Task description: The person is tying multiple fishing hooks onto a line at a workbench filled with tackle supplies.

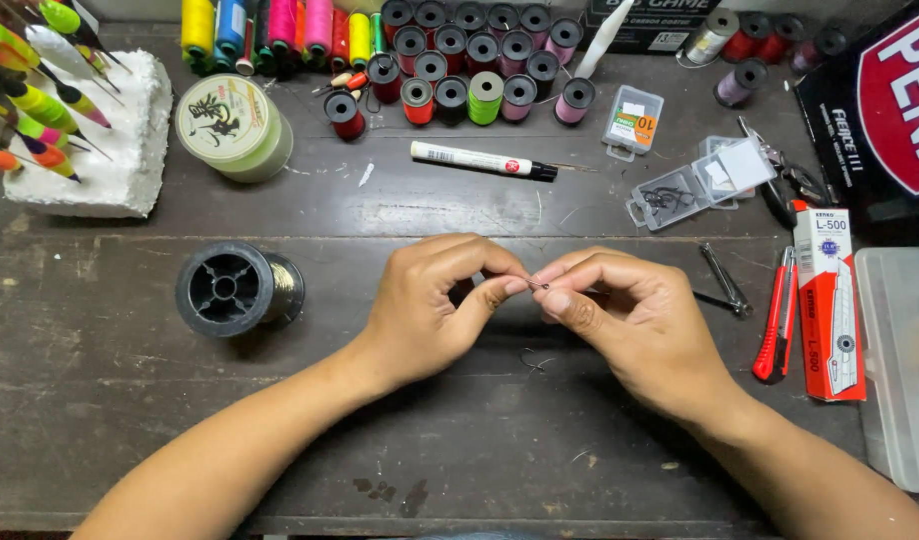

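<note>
The left hand (430, 305) and right hand (620, 315) meet above the dark wooden tabletop (100, 400), fingers curled, thumb and forefinger of each pinched together on 1 tiny fishing hook (538, 286). The hook is thin dark metal, mostly hidden between the fingertips. Another hook (532, 360) lies just below. A black spool (235, 288) sits left.

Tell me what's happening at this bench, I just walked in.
A person's left hand and right hand pinch a small hook between their fingertips above a dark wooden table. Another hook lies below. A black spool sits to the left, a red cutter to the right.
</note>
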